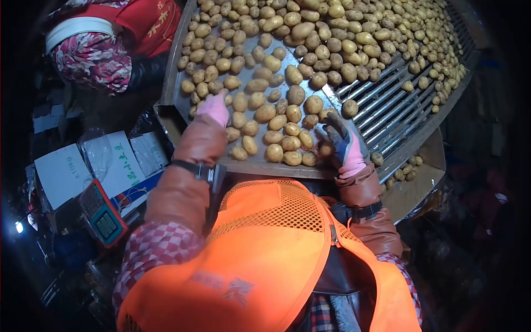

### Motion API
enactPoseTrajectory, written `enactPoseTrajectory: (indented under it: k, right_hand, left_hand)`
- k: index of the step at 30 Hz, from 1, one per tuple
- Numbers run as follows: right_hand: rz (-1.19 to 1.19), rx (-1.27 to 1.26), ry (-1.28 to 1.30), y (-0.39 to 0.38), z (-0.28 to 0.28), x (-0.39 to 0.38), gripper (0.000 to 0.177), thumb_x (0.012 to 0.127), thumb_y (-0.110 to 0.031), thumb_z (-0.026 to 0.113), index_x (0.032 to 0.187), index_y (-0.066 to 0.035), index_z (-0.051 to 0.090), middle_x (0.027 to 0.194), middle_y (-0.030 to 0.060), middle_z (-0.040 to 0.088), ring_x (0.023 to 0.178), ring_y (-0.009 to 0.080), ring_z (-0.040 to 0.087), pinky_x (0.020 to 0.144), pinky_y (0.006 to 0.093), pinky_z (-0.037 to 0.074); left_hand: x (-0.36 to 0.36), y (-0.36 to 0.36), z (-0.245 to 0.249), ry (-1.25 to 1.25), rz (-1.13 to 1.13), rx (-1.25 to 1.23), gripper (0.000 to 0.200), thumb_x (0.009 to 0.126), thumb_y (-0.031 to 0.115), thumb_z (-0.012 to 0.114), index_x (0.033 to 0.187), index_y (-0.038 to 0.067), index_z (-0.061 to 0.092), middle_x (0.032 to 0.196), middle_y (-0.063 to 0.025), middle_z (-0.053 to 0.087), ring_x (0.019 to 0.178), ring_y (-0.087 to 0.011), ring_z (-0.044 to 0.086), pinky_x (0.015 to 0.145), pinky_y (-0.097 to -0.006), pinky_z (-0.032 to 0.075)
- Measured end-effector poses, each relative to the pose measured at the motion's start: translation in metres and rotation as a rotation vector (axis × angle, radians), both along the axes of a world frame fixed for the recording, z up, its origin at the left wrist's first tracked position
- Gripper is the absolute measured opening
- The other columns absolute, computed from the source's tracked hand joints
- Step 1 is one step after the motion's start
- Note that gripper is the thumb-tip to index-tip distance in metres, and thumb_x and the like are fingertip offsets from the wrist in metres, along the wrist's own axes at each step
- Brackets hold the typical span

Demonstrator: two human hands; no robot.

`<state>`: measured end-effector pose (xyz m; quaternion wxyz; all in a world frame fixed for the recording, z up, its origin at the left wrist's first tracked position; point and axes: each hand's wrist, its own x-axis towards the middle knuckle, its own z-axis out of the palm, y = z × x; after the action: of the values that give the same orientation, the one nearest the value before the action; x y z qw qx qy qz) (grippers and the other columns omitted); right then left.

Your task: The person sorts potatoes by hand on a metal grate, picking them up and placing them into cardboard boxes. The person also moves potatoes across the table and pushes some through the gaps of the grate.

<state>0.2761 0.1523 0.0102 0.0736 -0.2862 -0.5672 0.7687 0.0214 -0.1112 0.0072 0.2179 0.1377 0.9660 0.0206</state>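
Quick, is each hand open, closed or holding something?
Pink-gloved left hand: among round tan potatoes; open or closed can't be told.
Pink-and-grey-gloved right hand: by a small brown potato; grip can't be told.

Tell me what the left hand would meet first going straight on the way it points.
Most likely the potato just beyond the fingertips of the left hand, though depth is unclear and they may already touch.

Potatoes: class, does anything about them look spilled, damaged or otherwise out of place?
Nothing clearly stands out: potatoes lie loose on the tray and slats, and others sit in the box below. Beyond, it is too dark to rule out spills.
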Motion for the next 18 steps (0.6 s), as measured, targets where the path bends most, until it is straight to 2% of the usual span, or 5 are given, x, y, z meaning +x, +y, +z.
enactPoseTrajectory:
  k: [5, 9, 11, 16, 18]
  right_hand:
    - [0.174, 0.058, -0.046, -0.011, 0.005, -0.006, 0.045, 0.098, -0.009, 0.055, 0.14, 0.002, 0.043, 0.136, 0.0132, 0.052, 0.118, 0.0217, 0.056, 0.099, 0.0337, 0.049]
    - [0.322, -0.52, 0.029, -0.014, 0.019, -0.015, 0.057, 0.096, -0.012, 0.058, 0.147, -0.004, 0.034, 0.133, 0.0122, 0.054, 0.117, 0.0231, 0.057, 0.096, 0.0329, 0.05]
    - [-0.016, -0.997, 0.013, -0.035, 0.044, -0.022, 0.061, 0.093, -0.01, 0.058, 0.148, -0.008, 0.032, 0.135, 0.0115, 0.052, 0.117, 0.0229, 0.056, 0.093, 0.0302, 0.05]
    - [0.308, 0.087, 0.048, -0.028, 0.0, -0.01, 0.058, 0.092, -0.028, 0.061, 0.142, -0.008, 0.041, 0.111, 0.0078, 0.057, 0.091, 0.0151, 0.056, 0.068, 0.0233, 0.051]
    - [0.152, -0.431, 0.15, 0.0, 0.008, 0.008, 0.052, 0.093, -0.027, 0.06, 0.139, -0.008, 0.044, 0.103, 0.0064, 0.058, 0.085, 0.0162, 0.058, 0.064, 0.0256, 0.051]
  left_hand:
    - [-0.024, 0.008, 0.014, -0.037, -0.052, -0.002, 0.044, 0.087, 0.016, 0.055, 0.13, 0.018, 0.055, 0.112, -0.0187, 0.065, 0.112, -0.0335, 0.06, 0.093, -0.0453, 0.047]
    - [0.026, 0.014, 0.011, -0.361, 0.44, 0.948, 0.032, 0.089, 0.026, 0.061, 0.118, 0.012, 0.065, 0.107, -0.0179, 0.068, 0.098, -0.0355, 0.065, 0.081, -0.0444, 0.051]
    - [0.069, 0.048, 0.056, -0.753, 0.429, 0.95, 0.033, 0.095, 0.023, 0.062, 0.126, 0.012, 0.061, 0.102, -0.0156, 0.068, 0.093, -0.0138, 0.063, 0.076, -0.0255, 0.047]
    - [0.061, 0.11, 0.019, 0.284, -0.595, 0.503, 0.05, 0.084, 0.018, 0.067, 0.133, 0.016, 0.056, 0.127, -0.0134, 0.057, 0.114, -0.0284, 0.056, 0.1, -0.0406, 0.043]
    - [0.065, 0.078, 0.005, 0.301, -0.755, 0.482, 0.054, 0.081, 0.019, 0.068, 0.133, 0.017, 0.055, 0.133, -0.0133, 0.052, 0.119, -0.033, 0.052, 0.104, -0.0443, 0.039]
